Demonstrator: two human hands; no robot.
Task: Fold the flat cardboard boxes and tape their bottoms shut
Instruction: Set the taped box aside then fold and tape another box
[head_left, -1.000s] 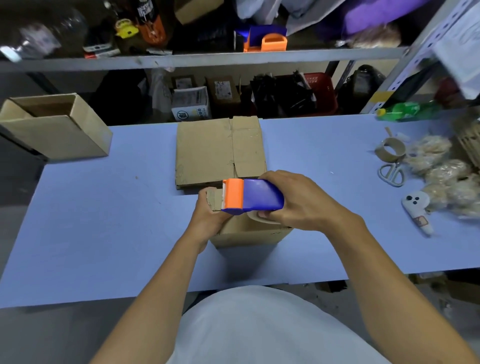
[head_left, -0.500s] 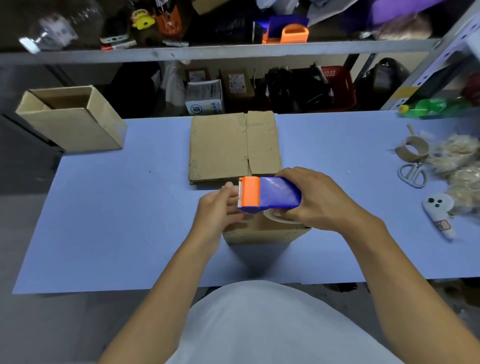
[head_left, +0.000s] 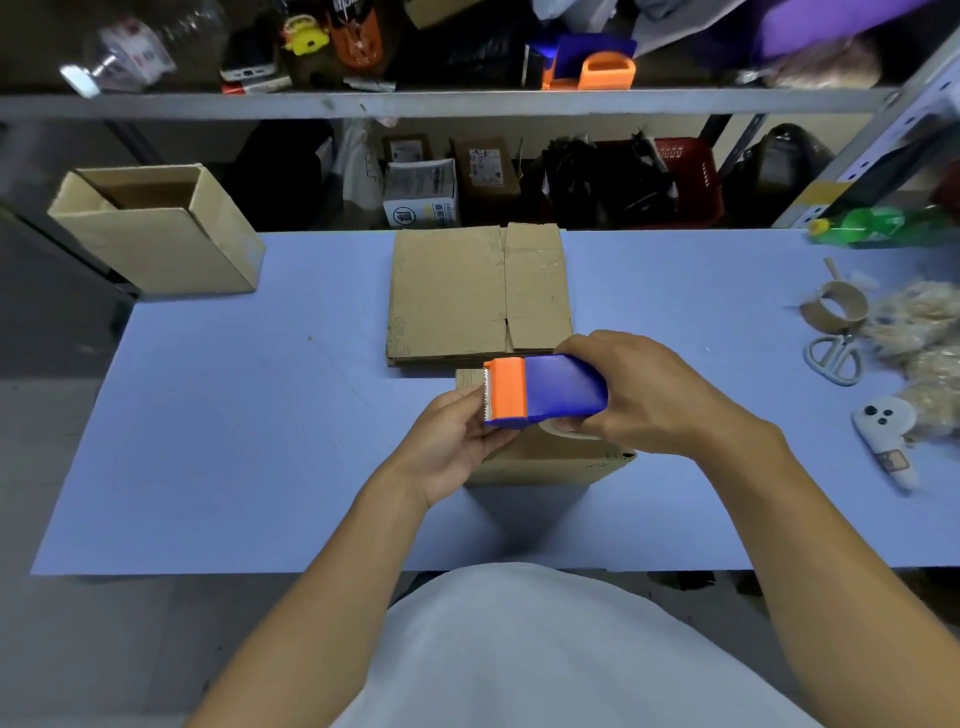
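A small folded cardboard box (head_left: 550, 462) stands on the blue table (head_left: 234, 441) right in front of me, mostly hidden by my hands. My right hand (head_left: 649, 395) grips a blue tape dispenser (head_left: 561, 389) with an orange cutter head, held just above the box. My left hand (head_left: 452, 441) pinches that orange head, thumb at the toothed blade; whether a tape end is between the fingers is unclear. Behind lies a stack of flat cardboard boxes (head_left: 467, 296).
An assembled open box (head_left: 156, 244) sits at the table's far left corner. At the right are an empty tape core (head_left: 834, 306), scissors (head_left: 834, 358), a white tool (head_left: 883, 431), pale stuffing bundles (head_left: 924, 332) and a green bottle (head_left: 872, 223). A cluttered shelf (head_left: 415, 104) runs behind.
My left hand has left the box's left side and come up to the dispenser's orange head. The right hand keeps the dispenser over the box.
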